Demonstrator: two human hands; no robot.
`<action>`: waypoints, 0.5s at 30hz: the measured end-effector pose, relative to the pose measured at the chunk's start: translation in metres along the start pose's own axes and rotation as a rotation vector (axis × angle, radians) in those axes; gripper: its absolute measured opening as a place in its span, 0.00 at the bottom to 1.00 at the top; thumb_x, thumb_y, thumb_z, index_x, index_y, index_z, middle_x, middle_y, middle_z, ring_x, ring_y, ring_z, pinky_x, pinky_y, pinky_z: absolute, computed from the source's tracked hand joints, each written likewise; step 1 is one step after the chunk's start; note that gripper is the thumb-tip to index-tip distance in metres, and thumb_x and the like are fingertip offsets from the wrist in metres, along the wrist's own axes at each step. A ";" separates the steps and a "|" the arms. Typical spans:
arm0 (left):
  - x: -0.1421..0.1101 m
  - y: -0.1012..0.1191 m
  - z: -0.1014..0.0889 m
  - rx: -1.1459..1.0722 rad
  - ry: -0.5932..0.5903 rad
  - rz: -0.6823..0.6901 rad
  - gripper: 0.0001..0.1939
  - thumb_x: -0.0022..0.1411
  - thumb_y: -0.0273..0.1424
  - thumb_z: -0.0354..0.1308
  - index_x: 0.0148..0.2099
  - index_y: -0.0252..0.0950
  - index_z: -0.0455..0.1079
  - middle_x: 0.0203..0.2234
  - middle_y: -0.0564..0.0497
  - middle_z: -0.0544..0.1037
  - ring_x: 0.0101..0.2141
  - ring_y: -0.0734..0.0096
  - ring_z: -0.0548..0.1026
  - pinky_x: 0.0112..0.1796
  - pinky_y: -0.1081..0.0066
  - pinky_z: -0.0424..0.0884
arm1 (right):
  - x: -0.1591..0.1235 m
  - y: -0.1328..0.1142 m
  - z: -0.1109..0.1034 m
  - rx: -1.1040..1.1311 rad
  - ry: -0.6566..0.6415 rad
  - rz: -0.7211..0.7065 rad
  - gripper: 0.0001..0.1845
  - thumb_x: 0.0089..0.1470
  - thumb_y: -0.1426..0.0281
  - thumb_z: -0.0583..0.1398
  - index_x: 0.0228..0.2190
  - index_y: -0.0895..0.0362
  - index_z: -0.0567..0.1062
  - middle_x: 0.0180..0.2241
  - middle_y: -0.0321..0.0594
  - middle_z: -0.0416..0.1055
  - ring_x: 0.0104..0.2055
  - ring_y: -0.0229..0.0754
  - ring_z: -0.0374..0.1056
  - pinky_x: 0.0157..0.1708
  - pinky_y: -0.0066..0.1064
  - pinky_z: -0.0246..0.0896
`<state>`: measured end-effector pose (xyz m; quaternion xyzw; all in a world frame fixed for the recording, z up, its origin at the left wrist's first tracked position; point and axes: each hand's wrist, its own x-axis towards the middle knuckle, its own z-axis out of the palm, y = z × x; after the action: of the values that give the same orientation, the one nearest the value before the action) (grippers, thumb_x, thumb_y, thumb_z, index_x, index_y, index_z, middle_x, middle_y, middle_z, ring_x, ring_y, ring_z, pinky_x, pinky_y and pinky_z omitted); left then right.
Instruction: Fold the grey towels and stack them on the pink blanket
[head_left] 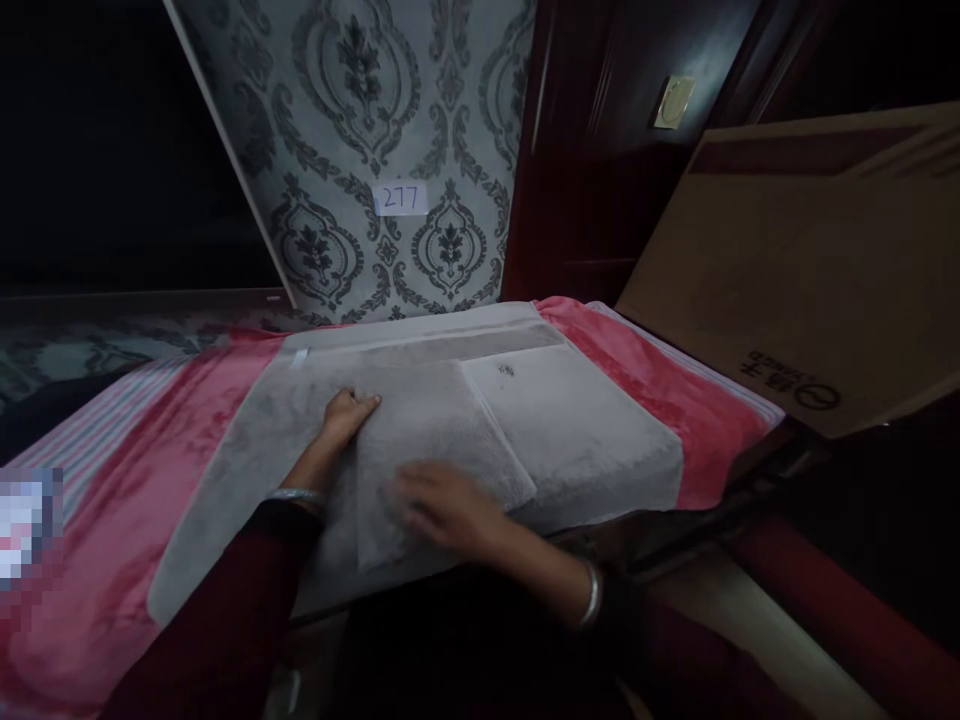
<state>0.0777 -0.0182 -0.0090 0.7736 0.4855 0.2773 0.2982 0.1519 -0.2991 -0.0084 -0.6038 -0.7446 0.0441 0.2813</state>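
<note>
A grey towel [615, 420] lies spread over pink cloth, with a folded panel [442, 430] turned over its middle. At that panel's upper left edge, my left hand [346, 418] is closed on the fabric, its thumb pointing right; the fingertips are partly hidden. My right hand [446, 505] rests palm down on the lower part of the panel, fingers stretched out and smeared by motion. A small dark mark shows on the towel's right part, and a white tag [299, 359] sits near its upper left edge. Both wrists wear silver bangles.
Under the towel, a pink cloth [637, 380] with striped borders covers the table. A large cardboard box [810, 260] leans at the right. A dark screen [127, 150] stands at the left. Behind are patterned wallpaper, a paper label [400, 198] reading 277, and a switch [674, 102].
</note>
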 end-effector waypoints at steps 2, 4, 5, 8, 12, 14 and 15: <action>-0.009 -0.001 0.002 0.009 0.022 -0.052 0.24 0.51 0.42 0.67 0.48 0.35 0.73 0.38 0.41 0.81 0.45 0.46 0.79 0.45 0.57 0.76 | 0.004 0.032 -0.028 -0.065 0.152 0.288 0.22 0.65 0.71 0.54 0.59 0.60 0.71 0.58 0.48 0.72 0.62 0.46 0.65 0.64 0.39 0.56; -0.019 -0.002 0.004 -0.007 0.021 -0.080 0.31 0.51 0.42 0.67 0.55 0.33 0.71 0.41 0.40 0.81 0.47 0.46 0.79 0.47 0.57 0.76 | 0.012 0.063 -0.053 -0.165 0.217 0.566 0.27 0.65 0.71 0.54 0.63 0.61 0.66 0.59 0.53 0.70 0.62 0.51 0.64 0.62 0.42 0.59; -0.023 -0.003 0.005 -0.030 0.017 -0.082 0.34 0.52 0.42 0.67 0.58 0.33 0.69 0.43 0.40 0.81 0.48 0.46 0.79 0.48 0.57 0.75 | 0.018 0.076 -0.061 -0.197 0.200 0.683 0.29 0.65 0.69 0.54 0.66 0.61 0.63 0.59 0.55 0.69 0.61 0.52 0.65 0.60 0.42 0.60; -0.030 -0.010 0.010 -0.146 0.027 -0.028 0.42 0.51 0.38 0.68 0.66 0.35 0.61 0.53 0.39 0.78 0.54 0.48 0.76 0.54 0.57 0.73 | 0.040 0.102 -0.070 -0.188 0.051 0.870 0.36 0.66 0.63 0.55 0.70 0.58 0.53 0.57 0.56 0.71 0.57 0.54 0.70 0.55 0.42 0.63; -0.030 -0.025 0.016 -0.309 0.004 0.099 0.48 0.49 0.35 0.69 0.70 0.37 0.56 0.65 0.38 0.68 0.63 0.51 0.67 0.62 0.58 0.64 | 0.060 0.115 -0.054 -0.132 -0.015 0.816 0.36 0.65 0.67 0.56 0.70 0.55 0.53 0.57 0.50 0.73 0.58 0.49 0.70 0.55 0.35 0.63; -0.028 -0.032 0.018 -0.345 -0.031 0.097 0.48 0.51 0.37 0.69 0.71 0.38 0.55 0.65 0.39 0.67 0.64 0.50 0.67 0.62 0.56 0.64 | 0.060 0.118 -0.043 -0.141 0.024 0.789 0.34 0.64 0.72 0.55 0.69 0.53 0.57 0.59 0.47 0.72 0.60 0.45 0.69 0.56 0.33 0.62; -0.028 -0.034 0.019 -0.343 -0.035 0.082 0.48 0.51 0.38 0.69 0.71 0.39 0.55 0.65 0.39 0.68 0.63 0.49 0.68 0.62 0.56 0.65 | 0.059 0.119 -0.039 -0.147 0.047 0.784 0.33 0.64 0.73 0.54 0.68 0.52 0.59 0.59 0.46 0.71 0.60 0.44 0.68 0.57 0.33 0.62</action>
<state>0.0614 -0.0354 -0.0505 0.7353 0.3939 0.3544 0.4225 0.2677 -0.2235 -0.0028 -0.8616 -0.4521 0.0809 0.2163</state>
